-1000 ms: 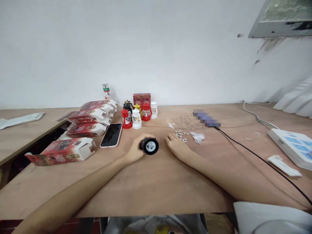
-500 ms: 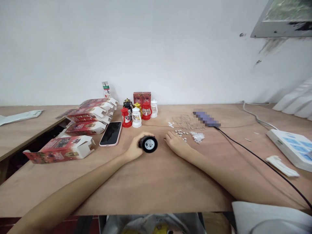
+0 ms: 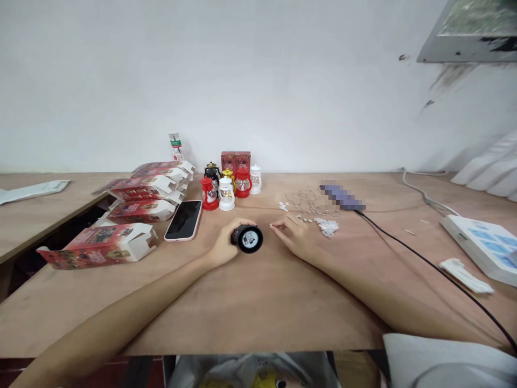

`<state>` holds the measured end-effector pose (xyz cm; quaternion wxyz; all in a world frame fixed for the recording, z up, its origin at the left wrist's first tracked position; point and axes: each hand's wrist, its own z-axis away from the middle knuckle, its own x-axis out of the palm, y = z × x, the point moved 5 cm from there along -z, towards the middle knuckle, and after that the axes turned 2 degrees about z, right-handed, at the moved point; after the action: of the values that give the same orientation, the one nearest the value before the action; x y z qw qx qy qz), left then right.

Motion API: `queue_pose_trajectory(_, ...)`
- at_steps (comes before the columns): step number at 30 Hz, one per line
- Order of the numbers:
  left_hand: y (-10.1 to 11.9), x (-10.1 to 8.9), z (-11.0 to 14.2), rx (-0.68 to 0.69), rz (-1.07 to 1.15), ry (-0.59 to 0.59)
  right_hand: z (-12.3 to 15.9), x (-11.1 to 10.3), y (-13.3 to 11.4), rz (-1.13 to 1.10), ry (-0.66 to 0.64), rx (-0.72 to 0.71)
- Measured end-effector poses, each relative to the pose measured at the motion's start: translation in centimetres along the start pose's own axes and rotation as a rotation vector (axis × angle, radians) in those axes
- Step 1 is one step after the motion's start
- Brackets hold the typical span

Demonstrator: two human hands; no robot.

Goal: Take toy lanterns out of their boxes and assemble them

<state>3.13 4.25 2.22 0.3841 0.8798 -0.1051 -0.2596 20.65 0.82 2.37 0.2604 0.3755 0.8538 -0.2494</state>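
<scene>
My left hand (image 3: 224, 243) is wrapped round a small black lantern (image 3: 237, 235). The lantern's round base faces me, with a pale inside and small parts in its middle. Right of it, my right hand (image 3: 298, 237) is closed in a pinch, fingertips pointing at the lantern but apart from it. A tiny pale thing shows at the fingertips, too small to name. Beside that hand lie several round silver button cells (image 3: 305, 219), partly hidden by it, and a pile of white plastic pieces (image 3: 327, 226). Thin metal wire pieces (image 3: 309, 202) are spread behind.
Red, white, gold and black mini lanterns (image 3: 226, 195) stand at the back before two red boxes (image 3: 236, 160). Open red cartons (image 3: 100, 245) and a phone (image 3: 183, 221) lie left. Right are a pixelated device (image 3: 342, 197) with a black cable (image 3: 420, 252) and a white box (image 3: 482, 245).
My right hand has risen from the button cells, its fingers now pinched and tilted toward the lantern. The left hand and lantern have barely shifted.
</scene>
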Motion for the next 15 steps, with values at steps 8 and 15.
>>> queue_pose_trajectory(8,0.2,0.6,-0.2,0.019,-0.087,-0.064,1.1,-1.5,-5.9,0.028,0.302,-0.384)
queue_pose_trajectory(15,0.4,0.8,-0.1,-0.004,-0.110,-0.114,1.0,-0.7,-5.6,0.170,0.170,-0.339)
